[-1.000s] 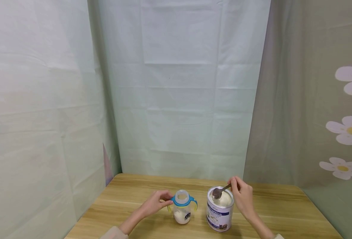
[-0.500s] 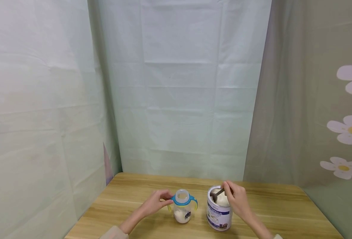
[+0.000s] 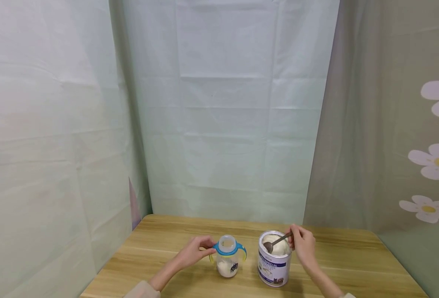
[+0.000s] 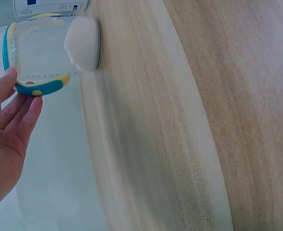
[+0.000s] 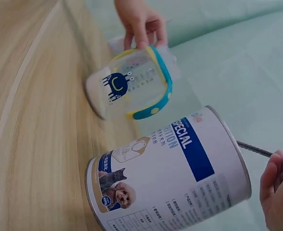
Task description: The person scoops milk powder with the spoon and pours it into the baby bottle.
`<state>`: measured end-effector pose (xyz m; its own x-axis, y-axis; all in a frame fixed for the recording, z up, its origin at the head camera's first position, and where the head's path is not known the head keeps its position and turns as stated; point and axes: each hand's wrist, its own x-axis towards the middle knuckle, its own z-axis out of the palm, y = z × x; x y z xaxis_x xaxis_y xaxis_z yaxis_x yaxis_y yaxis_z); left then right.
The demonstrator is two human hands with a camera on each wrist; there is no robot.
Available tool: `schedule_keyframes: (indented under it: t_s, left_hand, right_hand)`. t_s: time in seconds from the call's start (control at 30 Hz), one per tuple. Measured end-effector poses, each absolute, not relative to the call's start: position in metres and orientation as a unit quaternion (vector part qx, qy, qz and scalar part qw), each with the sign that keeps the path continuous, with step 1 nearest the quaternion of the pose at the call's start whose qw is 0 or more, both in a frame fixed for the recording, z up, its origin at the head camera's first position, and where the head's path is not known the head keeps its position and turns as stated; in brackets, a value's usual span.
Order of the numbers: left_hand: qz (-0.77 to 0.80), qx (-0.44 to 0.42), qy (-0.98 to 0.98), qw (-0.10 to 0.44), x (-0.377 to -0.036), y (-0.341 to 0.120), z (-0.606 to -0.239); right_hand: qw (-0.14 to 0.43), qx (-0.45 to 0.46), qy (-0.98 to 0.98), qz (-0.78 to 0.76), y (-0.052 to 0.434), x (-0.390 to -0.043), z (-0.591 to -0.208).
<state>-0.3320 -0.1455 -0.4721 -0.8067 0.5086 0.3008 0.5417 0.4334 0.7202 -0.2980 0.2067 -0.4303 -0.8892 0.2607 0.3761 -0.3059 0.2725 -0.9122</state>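
Note:
In the head view a clear baby bottle (image 3: 227, 265) with a blue rim and two handles stands upright and uncapped on the table. White powder (image 4: 83, 44) covers its bottom. My left hand (image 3: 197, 251) pinches the bottle's near-left handle between thumb and fingers. To the right stands an open white-and-blue can (image 3: 273, 271), nearly full of pale powder (image 3: 281, 247). A dark long-handled spoon (image 3: 279, 240) is held by its handle in my right hand (image 3: 304, 245), above the can's right rim. Its bowl lies low in the can mouth at the powder; how much it carries is unclear.
A wooden table (image 3: 182, 285) carries bottle and can, which stand a short gap apart. Pale cloth (image 3: 226, 157) hangs behind the table's back edge, with more cloth at both sides. White flowers (image 3: 428, 209) are printed on the right-hand cloth.
My right hand first moved left over the can, pushing the spoon bowl toward the far left inside, then drew back right with the handle lying flatter. Left hand and bottle stayed put.

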Motion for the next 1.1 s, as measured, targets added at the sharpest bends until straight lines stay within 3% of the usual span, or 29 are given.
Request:
schedule_keyframes:
  t_s: [0.4,0.87,1.1]
  left_hand:
    - [-0.434,-0.312,-0.845,0.019,-0.333,-0.146,-0.472]
    - [-0.438,-0.313,-0.842,0.016,-0.332,-0.146,-0.472]
    - [-0.436,-0.325,-0.839,0.019,-0.334,-0.147,-0.475]
  right_hand:
    - [0.113,-0.062,-0.702,0.7,0.227,-0.303,-0.437]
    - [0.03,-0.077,-0.595,0.799,0.248,-0.306,-0.447]
    - [0.021,-0.083,-0.592,0.802,0.25,-0.306,-0.451]
